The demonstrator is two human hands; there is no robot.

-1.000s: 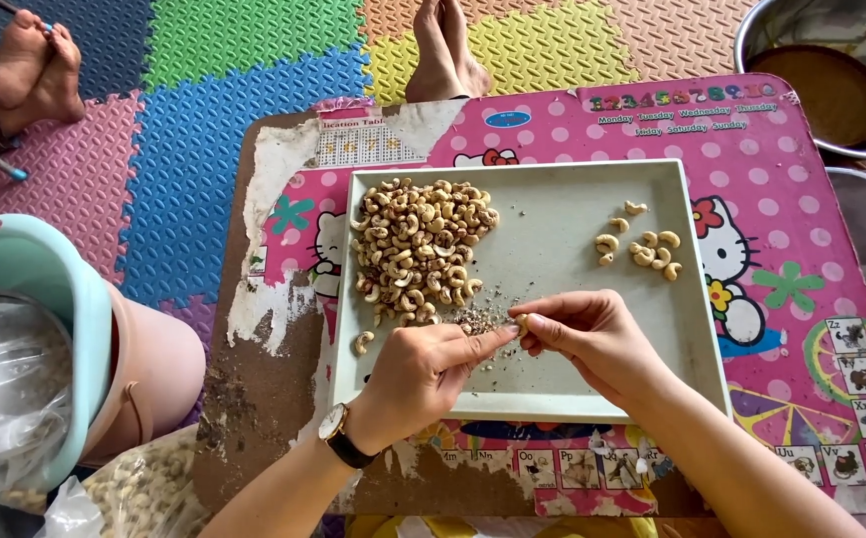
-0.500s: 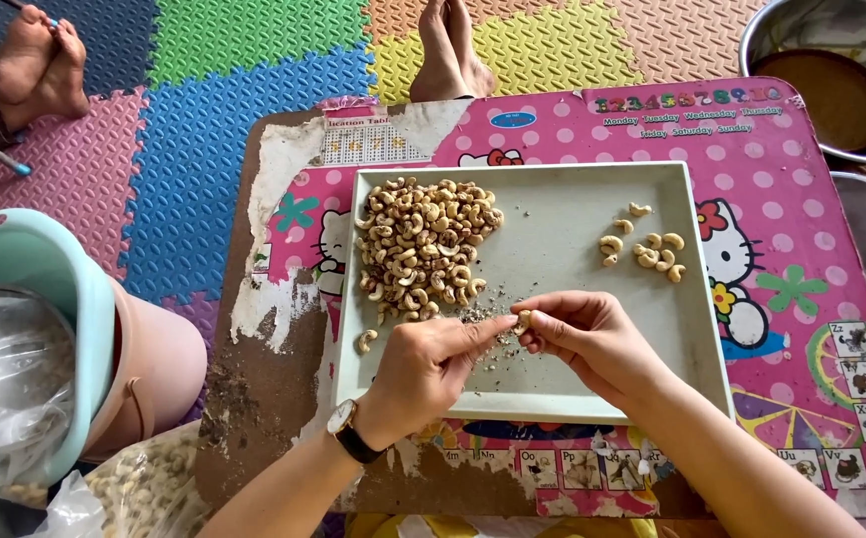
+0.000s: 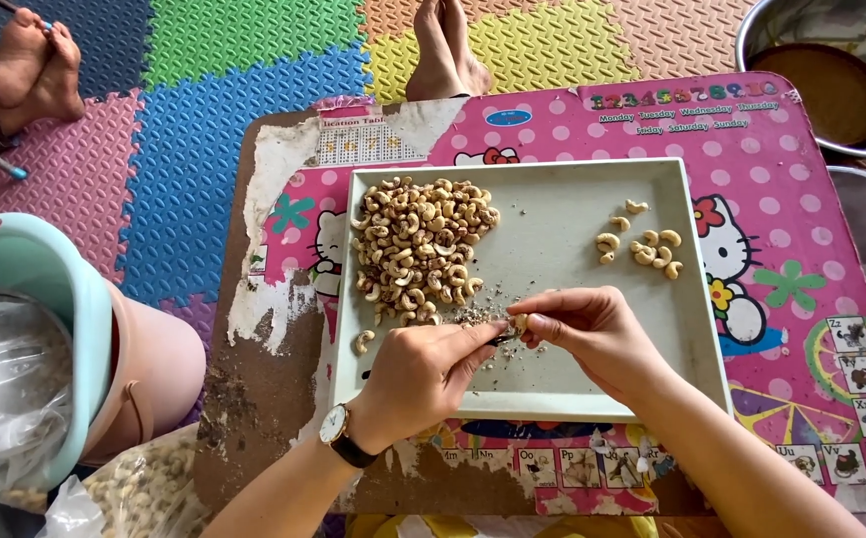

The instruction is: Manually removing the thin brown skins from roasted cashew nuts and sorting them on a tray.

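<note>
Peeling cashews over a pale tray [image 3: 692, 299] on a pink patterned desk [image 3: 812, 239]. Left to right:
- Bin with clear bag [image 3: 4, 399], far left; contents hard to make out, cut off by the frame edge.
- Large heap of unpeeled nuts [image 3: 418, 249], tray's left part; most of the work judged left.
- Left hand [image 3: 418, 374], pinched on a small dark tool, tip at the nut.
- Single cashew [image 3: 519, 324], gripped at the fingertips, mostly hidden.
- Right hand [image 3: 597, 334], clenched around that cashew.
- Small group of pale peeled nuts [image 3: 642, 244], tray's right part; only a few done.
- Metal bowl [image 3: 832, 80], top right, cut off.
</note>
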